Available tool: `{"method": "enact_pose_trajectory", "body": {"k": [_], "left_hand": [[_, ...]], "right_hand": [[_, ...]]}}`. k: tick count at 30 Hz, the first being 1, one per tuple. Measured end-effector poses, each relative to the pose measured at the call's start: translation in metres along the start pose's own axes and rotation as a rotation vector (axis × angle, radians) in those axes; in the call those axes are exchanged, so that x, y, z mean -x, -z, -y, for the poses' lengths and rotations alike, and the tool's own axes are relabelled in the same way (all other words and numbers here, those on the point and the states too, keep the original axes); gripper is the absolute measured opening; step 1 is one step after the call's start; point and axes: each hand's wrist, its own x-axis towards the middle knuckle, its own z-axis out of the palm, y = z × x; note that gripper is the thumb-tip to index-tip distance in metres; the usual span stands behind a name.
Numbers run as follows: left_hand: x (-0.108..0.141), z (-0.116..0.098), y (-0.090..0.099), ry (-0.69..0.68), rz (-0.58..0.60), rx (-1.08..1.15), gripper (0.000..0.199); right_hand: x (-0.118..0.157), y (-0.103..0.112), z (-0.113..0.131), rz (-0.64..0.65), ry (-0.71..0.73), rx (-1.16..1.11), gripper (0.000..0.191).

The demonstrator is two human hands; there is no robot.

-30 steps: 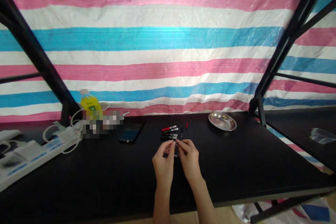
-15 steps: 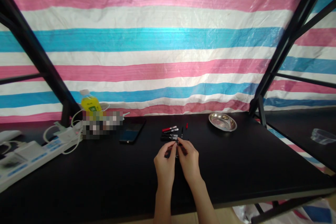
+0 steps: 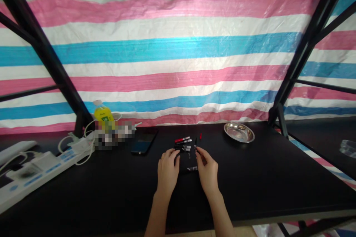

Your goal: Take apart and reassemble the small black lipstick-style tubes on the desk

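Note:
My left hand (image 3: 167,170) rests over the black table with its fingers curved and apart, its fingertips beside a small group of black pens (image 3: 183,148). My right hand (image 3: 207,168) pinches the lower end of a small dark piece (image 3: 195,143). Just beyond the black pens lies a red pen (image 3: 181,139) with a silver end. A small red piece (image 3: 200,136) lies farther back to the right. Between my hands is a short dark piece with a clear or silver part (image 3: 192,169).
A metal dish (image 3: 239,132) stands at the back right. A phone (image 3: 144,142) lies left of the pens. Farther left are a yellow drink bottle (image 3: 103,114), white cables and a power strip (image 3: 52,172). Black frame posts rise on both sides.
My hands were together at the fingertips and are now apart, left hand to the left, right hand to the right. The piece between them now shows. The view has shifted slightly.

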Motion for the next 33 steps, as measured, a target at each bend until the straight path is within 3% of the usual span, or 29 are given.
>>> {"method": "enact_pose_trajectory", "body": {"k": [5, 14, 20, 23, 27, 28, 30, 33], "left_hand": [[-0.021, -0.001, 0.006, -0.090, 0.179, -0.258, 0.030], [-0.038, 0.002, 0.007, -0.174, 0.248, -0.433, 0.019], [-0.028, 0.022, 0.027, -0.073, 0.258, -0.419, 0.014], [-0.021, 0.017, 0.035, 0.076, 0.100, -0.251, 0.014], [-0.018, -0.023, 0.026, 0.314, -0.471, 0.441, 0.026], [-0.018, -0.035, 0.020, 0.332, -0.511, 0.614, 0.030], [-0.018, -0.054, 0.010, 0.307, -0.437, 0.825, 0.033], [-0.013, -0.065, -0.003, 0.241, -0.275, 0.844, 0.028]], "right_hand": [[0.000, 0.002, 0.003, -0.039, -0.012, 0.012, 0.032], [0.000, 0.001, 0.002, -0.051, -0.047, -0.053, 0.032], [-0.001, 0.003, 0.005, -0.062, -0.095, -0.118, 0.032], [-0.002, 0.001, 0.009, -0.096, -0.118, -0.191, 0.032], [-0.004, -0.001, 0.013, -0.138, -0.212, -0.340, 0.035], [-0.005, -0.001, 0.013, -0.145, -0.240, -0.373, 0.037], [-0.006, 0.001, 0.014, -0.162, -0.290, -0.430, 0.039], [-0.007, 0.006, 0.014, -0.181, -0.349, -0.523, 0.041]]}}
